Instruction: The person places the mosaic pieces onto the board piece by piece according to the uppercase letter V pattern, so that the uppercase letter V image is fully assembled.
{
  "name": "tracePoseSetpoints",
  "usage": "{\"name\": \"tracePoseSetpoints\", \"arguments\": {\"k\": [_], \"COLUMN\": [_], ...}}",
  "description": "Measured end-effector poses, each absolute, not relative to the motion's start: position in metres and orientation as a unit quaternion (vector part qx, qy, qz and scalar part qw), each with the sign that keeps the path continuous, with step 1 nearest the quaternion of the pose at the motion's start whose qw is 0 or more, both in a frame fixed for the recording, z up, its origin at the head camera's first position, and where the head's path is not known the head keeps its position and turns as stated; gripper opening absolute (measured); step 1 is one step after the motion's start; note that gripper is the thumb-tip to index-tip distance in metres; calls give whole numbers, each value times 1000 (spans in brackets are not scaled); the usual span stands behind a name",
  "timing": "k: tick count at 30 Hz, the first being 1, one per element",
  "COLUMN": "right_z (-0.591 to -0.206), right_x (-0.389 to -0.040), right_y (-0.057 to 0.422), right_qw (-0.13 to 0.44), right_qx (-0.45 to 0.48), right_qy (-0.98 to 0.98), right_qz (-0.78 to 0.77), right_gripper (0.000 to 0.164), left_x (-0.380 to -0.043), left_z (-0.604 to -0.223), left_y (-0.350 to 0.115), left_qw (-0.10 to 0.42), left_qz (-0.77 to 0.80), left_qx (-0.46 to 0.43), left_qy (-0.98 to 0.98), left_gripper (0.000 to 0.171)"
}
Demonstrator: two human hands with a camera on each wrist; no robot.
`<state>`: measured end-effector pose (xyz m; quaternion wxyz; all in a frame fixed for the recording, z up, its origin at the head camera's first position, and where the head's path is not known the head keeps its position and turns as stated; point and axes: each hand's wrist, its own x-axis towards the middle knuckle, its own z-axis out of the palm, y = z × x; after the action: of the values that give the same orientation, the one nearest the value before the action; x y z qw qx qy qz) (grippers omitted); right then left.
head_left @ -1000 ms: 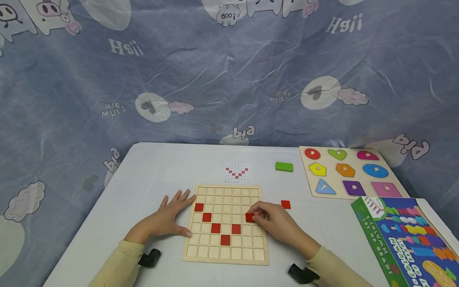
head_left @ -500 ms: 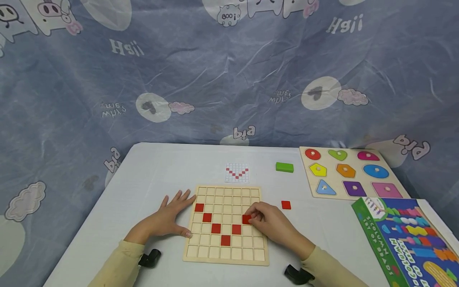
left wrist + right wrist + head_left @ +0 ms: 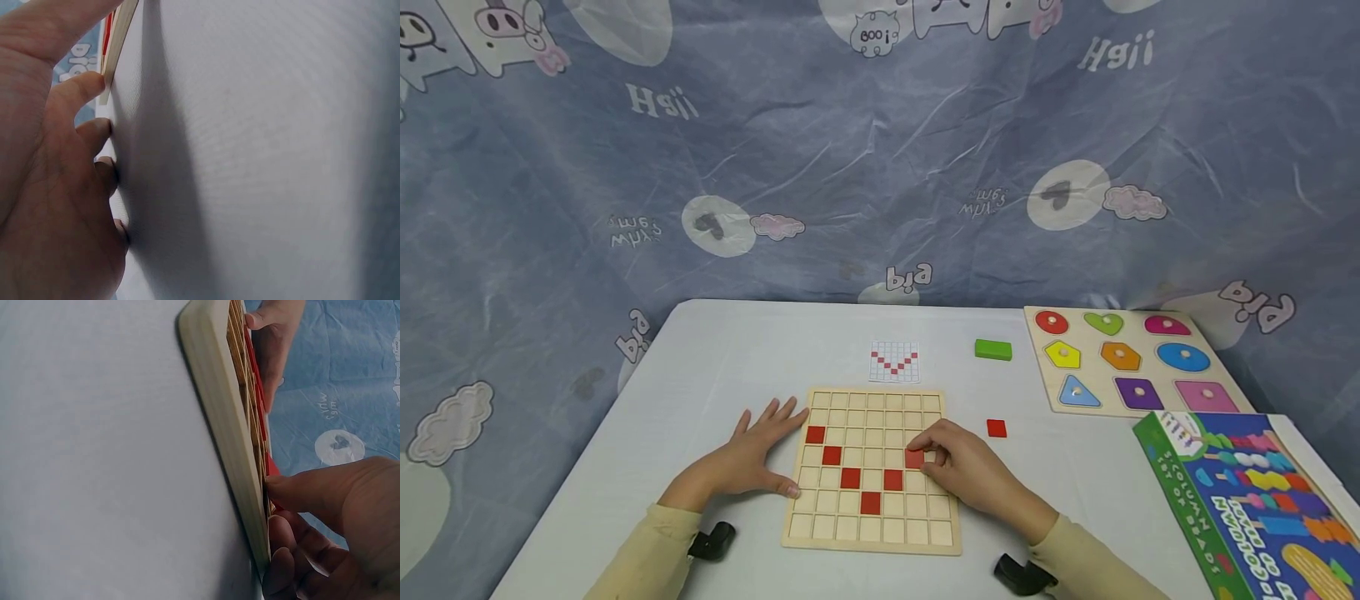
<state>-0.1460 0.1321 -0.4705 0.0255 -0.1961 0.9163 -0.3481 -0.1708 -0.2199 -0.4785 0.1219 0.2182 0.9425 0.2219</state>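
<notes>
A wooden grid board (image 3: 913,530) lies flat on the white table, with several red square tiles (image 3: 850,478) set in its cells in a V-like pattern. My right hand (image 3: 973,471) pinches another red tile (image 3: 914,459) between thumb and fingers over the right part of the grid. In the right wrist view that tile (image 3: 273,467) stands tilted at the thumb tip. Spread fingers of my left hand (image 3: 745,454) rest at the board's left side, the thumb and index tip touching its edge. The left wrist view shows the left hand (image 3: 56,162) beside the board's edge.
One loose red tile (image 3: 996,428) lies right of the board. Behind the board are a small pattern card (image 3: 895,362) with a red V and a green block (image 3: 993,350). A shape puzzle (image 3: 1086,382) and a colourful box (image 3: 1262,508) occupy the right side.
My right hand has moved slightly left with the red tile, then stays nearly in place while the tile's face turns paler. The left hand keeps its place.
</notes>
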Motion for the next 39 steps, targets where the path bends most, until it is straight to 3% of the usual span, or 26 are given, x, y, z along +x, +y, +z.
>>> {"name": "tracePoseSetpoints", "arguments": {"k": [7,39], "right_z": [-471,-467], "right_x": [-146,-142], "right_y": [132,140], "right_qw": [26,13], "right_qx": [-201,-178], "right_qy": [918,917], "right_qz": [-342,-357], "right_gripper": [18,22], "left_x": [-170,-168], "left_z": [-475,-472], "left_y": [-219,-218], "left_qw": [122,123], "left_qz": [227,232], "left_qx": [219,224], "left_qy": [941,939], "left_gripper": [117,116]}}
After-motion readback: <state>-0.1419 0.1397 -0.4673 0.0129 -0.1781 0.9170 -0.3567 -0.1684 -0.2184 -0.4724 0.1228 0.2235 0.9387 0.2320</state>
